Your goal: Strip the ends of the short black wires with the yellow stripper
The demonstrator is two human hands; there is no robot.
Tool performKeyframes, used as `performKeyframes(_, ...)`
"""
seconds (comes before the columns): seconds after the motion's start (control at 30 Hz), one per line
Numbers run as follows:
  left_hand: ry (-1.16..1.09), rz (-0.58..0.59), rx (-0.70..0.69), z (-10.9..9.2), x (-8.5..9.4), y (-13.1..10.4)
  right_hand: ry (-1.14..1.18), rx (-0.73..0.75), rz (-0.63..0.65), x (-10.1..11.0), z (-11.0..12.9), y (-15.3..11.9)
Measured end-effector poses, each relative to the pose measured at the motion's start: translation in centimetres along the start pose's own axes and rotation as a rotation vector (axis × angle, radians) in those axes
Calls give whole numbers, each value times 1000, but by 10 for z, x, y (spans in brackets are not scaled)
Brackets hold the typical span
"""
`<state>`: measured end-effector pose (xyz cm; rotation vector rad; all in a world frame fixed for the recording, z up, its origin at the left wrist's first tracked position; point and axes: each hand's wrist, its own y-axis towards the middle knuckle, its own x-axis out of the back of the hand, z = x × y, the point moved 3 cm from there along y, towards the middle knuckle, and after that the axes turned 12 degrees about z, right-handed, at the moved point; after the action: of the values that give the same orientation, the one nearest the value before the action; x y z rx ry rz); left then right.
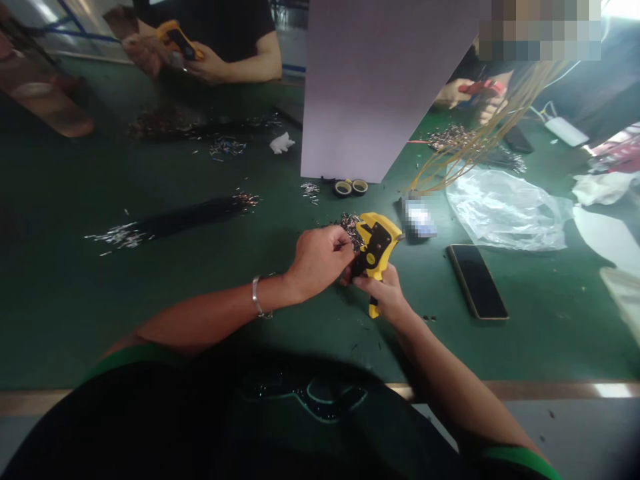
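Observation:
My right hand [386, 292] is wrapped round the handle of a yellow and black hand tool [379, 241], whose head points up and away from me. Just left of the tool, my left hand [323, 260] has its thumb and fingers pinched together near the tool's jaws; what they hold is too small to make out. Behind my left fingertips lies a pile of small metallic pieces [351, 229]. A bundle of black wires [195, 217] with pale tips at one end and coppery tips at the other rests on the green table at the left.
Beyond my hands are tape rolls [343, 189] and an upright pale panel [360, 87]. To the right lie a phone [479, 281], a plastic bag [505, 210] and yellow wires [460, 150]. Across the table, two people's hands hold a yellow tool [179, 41] and a red tool [481, 89].

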<state>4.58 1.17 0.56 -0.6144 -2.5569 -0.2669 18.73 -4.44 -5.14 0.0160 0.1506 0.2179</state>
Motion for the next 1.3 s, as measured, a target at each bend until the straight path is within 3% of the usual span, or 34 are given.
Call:
performKeyframes(0.2,14,49,4,-1,-5,-2,-73,21,-22,3,-8,-1)
performKeyframes(0.5,73,60,-31,-4,-5,-5,-87,-27,-37,3,4,-1)
performKeyframes(1.17,127,96,-23,-3,-7,-5,-63,20,60,7,-2,-3)
performKeyframes(1.3,154,75,-53,-3,-6,-6,-100,22,10,10,-4,-4)
